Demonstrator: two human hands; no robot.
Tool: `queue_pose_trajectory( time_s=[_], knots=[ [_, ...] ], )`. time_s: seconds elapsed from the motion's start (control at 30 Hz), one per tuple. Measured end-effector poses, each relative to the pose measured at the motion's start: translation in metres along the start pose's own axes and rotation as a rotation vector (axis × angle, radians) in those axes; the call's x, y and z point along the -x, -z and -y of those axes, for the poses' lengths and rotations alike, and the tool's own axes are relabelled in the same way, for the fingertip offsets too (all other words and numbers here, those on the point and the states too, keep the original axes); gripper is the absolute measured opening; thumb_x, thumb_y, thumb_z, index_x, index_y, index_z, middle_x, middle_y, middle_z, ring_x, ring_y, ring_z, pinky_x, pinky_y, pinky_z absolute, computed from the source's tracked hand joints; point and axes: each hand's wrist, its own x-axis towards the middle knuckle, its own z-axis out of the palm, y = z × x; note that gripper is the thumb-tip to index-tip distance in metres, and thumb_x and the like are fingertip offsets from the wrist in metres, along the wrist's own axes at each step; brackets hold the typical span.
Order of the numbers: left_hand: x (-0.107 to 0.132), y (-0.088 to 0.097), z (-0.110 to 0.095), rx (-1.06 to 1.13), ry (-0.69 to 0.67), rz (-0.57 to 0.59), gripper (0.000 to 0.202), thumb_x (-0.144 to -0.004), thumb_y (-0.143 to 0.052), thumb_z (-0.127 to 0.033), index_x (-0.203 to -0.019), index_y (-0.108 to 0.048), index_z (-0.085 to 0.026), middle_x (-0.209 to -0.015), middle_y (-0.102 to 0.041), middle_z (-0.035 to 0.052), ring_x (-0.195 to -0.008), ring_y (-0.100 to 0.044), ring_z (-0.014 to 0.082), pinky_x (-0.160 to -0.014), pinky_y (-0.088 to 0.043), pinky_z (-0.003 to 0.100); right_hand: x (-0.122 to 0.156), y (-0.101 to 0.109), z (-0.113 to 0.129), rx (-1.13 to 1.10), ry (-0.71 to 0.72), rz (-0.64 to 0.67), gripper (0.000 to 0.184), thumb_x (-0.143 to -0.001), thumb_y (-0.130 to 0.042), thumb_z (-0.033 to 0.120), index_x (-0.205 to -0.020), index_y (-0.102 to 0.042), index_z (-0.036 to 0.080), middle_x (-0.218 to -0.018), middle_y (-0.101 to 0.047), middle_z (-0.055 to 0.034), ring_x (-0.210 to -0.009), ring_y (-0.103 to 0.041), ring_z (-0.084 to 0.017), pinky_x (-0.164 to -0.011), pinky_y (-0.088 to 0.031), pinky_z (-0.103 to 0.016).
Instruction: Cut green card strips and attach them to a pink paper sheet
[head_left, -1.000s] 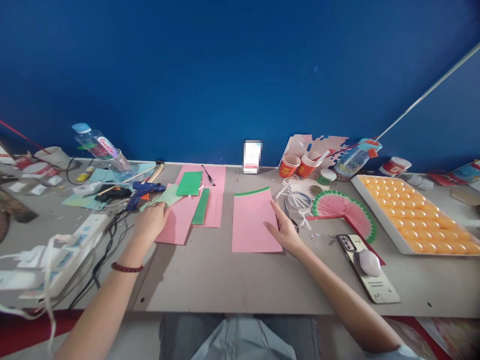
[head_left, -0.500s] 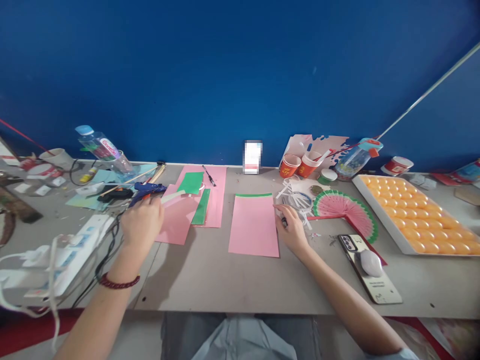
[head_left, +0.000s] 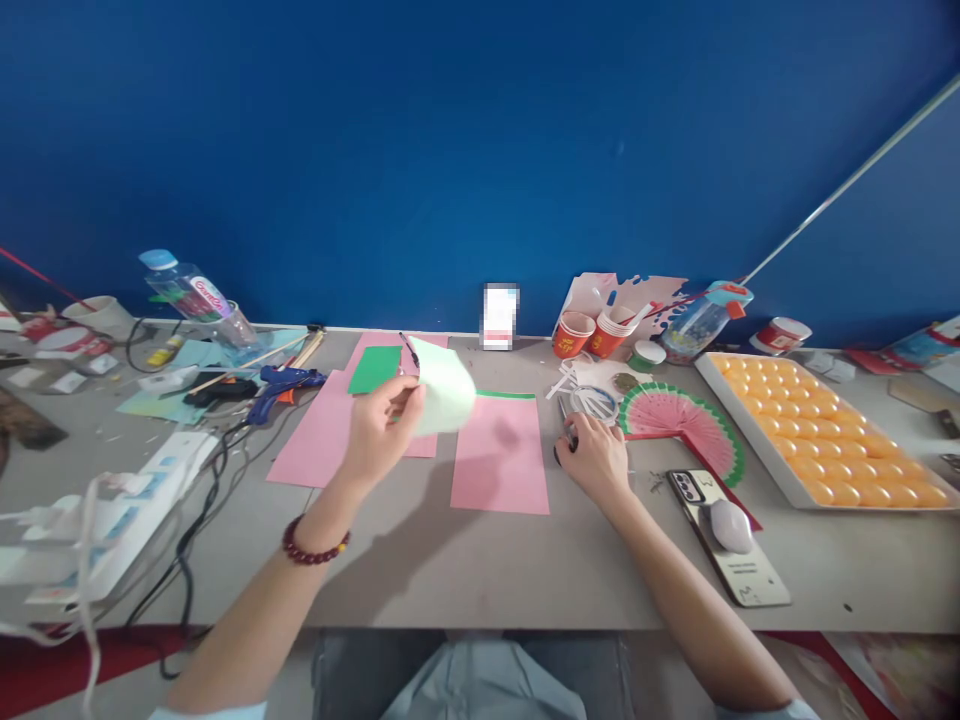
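Observation:
My left hand [head_left: 386, 425] pinches a pale green paper sheet [head_left: 444, 388], raised above the table and bent. Its far edge overlaps the view of a pink sheet [head_left: 499, 465] with a green strip along its top. My right hand [head_left: 596, 455] rests on the table just right of that sheet. Its fingers are curled on black-handled scissors [head_left: 564, 450], mostly hidden under the hand. Behind my left hand lie more pink paper [head_left: 311, 440] and a green piece [head_left: 375, 370].
A blue glue gun [head_left: 281, 390], power strip [head_left: 154, 510] and bottle [head_left: 199, 295] stand to the left. Rightward are paper cups [head_left: 575, 335], white paper strips [head_left: 596, 402], a watermelon-patterned paper fan [head_left: 686, 425], a phone [head_left: 731, 565] and a tray of orange balls [head_left: 814, 490].
My left hand has moved right from beside the glue gun, lifting the pale green sheet off the pink paper. My right hand has shifted slightly right, with its fingers now over the scissors.

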Motion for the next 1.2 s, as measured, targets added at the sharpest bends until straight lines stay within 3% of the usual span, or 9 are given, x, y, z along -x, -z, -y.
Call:
queue_pose_trajectory(
  time_s=[0.17, 0.23, 0.33, 0.47, 0.67, 0.83, 1.0, 1.1, 1.2],
  knots=[
    [0.016, -0.067, 0.011, 0.501, 0.348, 0.245, 0.029, -0.074, -0.063, -0.044, -0.084, -0.061, -0.017, -0.056, -0.05, -0.0034, -0.047, -0.042, 0.0088, -0.044, -0.033, 0.019, -0.002, 0.01, -0.001, 0.101, -0.052, 0.068, 0.031, -0.073, -0.051, 0.029, -0.101, -0.056, 0.018, -0.098, -0.068, -0.0105, -0.093, -0.058, -0.029, -0.084, -0.033, -0.042],
    [0.024, -0.087, 0.022, 0.514, 0.396, 0.361, 0.029, -0.074, -0.062, -0.044, -0.083, -0.059, -0.017, -0.055, -0.049, -0.0042, -0.046, -0.04, 0.0083, -0.043, -0.029, 0.019, -0.002, 0.013, 0.001, 0.121, -0.067, 0.101, 0.034, -0.074, -0.051, 0.031, -0.105, -0.055, 0.017, -0.095, -0.068, -0.0117, -0.092, -0.059, -0.03, -0.083, -0.033, -0.042],
    [0.032, -0.101, 0.037, 0.426, 0.402, 0.373, 0.03, -0.076, -0.059, -0.046, -0.085, -0.056, -0.018, -0.051, -0.038, -0.0076, -0.043, -0.03, 0.0077, -0.043, -0.021, 0.02, -0.002, 0.016, 0.003, 0.134, -0.072, 0.152, 0.035, -0.076, -0.049, 0.031, -0.107, -0.055, 0.017, -0.084, -0.069, -0.0112, -0.086, -0.061, -0.029, -0.082, -0.032, -0.042],
    [0.034, -0.104, 0.047, 0.385, 0.367, 0.359, 0.032, -0.079, -0.057, -0.05, -0.085, -0.053, -0.018, -0.051, -0.033, -0.0086, -0.043, -0.029, 0.0086, -0.044, -0.02, 0.022, -0.001, 0.013, 0.0, 0.15, -0.051, 0.182, 0.032, -0.078, -0.049, 0.032, -0.105, -0.056, 0.018, -0.074, -0.067, -0.009, -0.082, -0.062, -0.029, -0.082, -0.033, -0.042],
    [0.036, -0.11, 0.055, 0.351, 0.356, 0.192, 0.031, -0.085, -0.051, -0.049, -0.092, -0.05, -0.019, -0.052, -0.035, -0.0084, -0.044, -0.032, 0.0097, -0.044, -0.023, 0.022, -0.001, 0.012, -0.009, 0.129, -0.014, 0.207, 0.032, -0.08, -0.051, 0.037, -0.106, -0.056, 0.019, -0.066, -0.065, -0.0044, -0.075, -0.063, -0.026, -0.081, -0.036, -0.04],
    [0.038, -0.111, 0.057, 0.39, 0.36, 0.153, 0.034, -0.087, -0.051, -0.051, -0.099, -0.05, -0.018, -0.056, -0.034, -0.0076, -0.047, -0.034, 0.0104, -0.046, -0.025, 0.022, 0.0, 0.014, -0.005, 0.003, -0.091, 0.226, 0.027, -0.077, -0.052, 0.029, -0.102, -0.058, 0.023, -0.063, -0.063, -0.0005, -0.062, -0.059, -0.021, -0.061, -0.036, -0.031],
    [0.038, -0.105, 0.055, 0.5, 0.411, 0.12, 0.034, -0.086, -0.054, -0.052, -0.098, -0.049, -0.02, -0.061, -0.039, -0.0055, -0.053, -0.039, 0.0108, -0.048, -0.029, 0.022, -0.002, 0.008, -0.01, -0.368, -0.204, 0.133, 0.018, -0.073, -0.059, 0.036, -0.087, -0.058, 0.024, -0.064, -0.062, 0.0028, -0.056, -0.054, -0.015, -0.052, -0.034, -0.025],
    [0.038, -0.101, 0.052, 0.606, 0.415, 0.115, 0.033, -0.085, -0.056, -0.052, -0.091, -0.05, -0.02, -0.063, -0.042, -0.0051, -0.054, -0.04, 0.0096, -0.049, -0.032, 0.02, -0.007, 0.007, -0.016, -0.73, -0.289, 0.016, 0.027, -0.069, -0.064, 0.044, -0.08, -0.056, 0.021, -0.067, -0.062, 0.0014, -0.05, -0.049, -0.011, -0.048, -0.035, -0.023],
    [0.039, -0.099, 0.048, 0.691, 0.446, 0.104, 0.035, -0.083, -0.058, -0.054, -0.091, -0.049, -0.021, -0.062, -0.042, -0.0061, -0.051, -0.041, 0.0087, -0.045, -0.035, 0.019, -0.012, 0.015, -0.018, -1.166, -0.429, 0.119, 0.038, -0.063, -0.073, 0.049, -0.077, -0.053, 0.02, -0.068, -0.061, 0.0005, -0.044, -0.042, -0.007, -0.037, -0.025, -0.019]
  ],
)
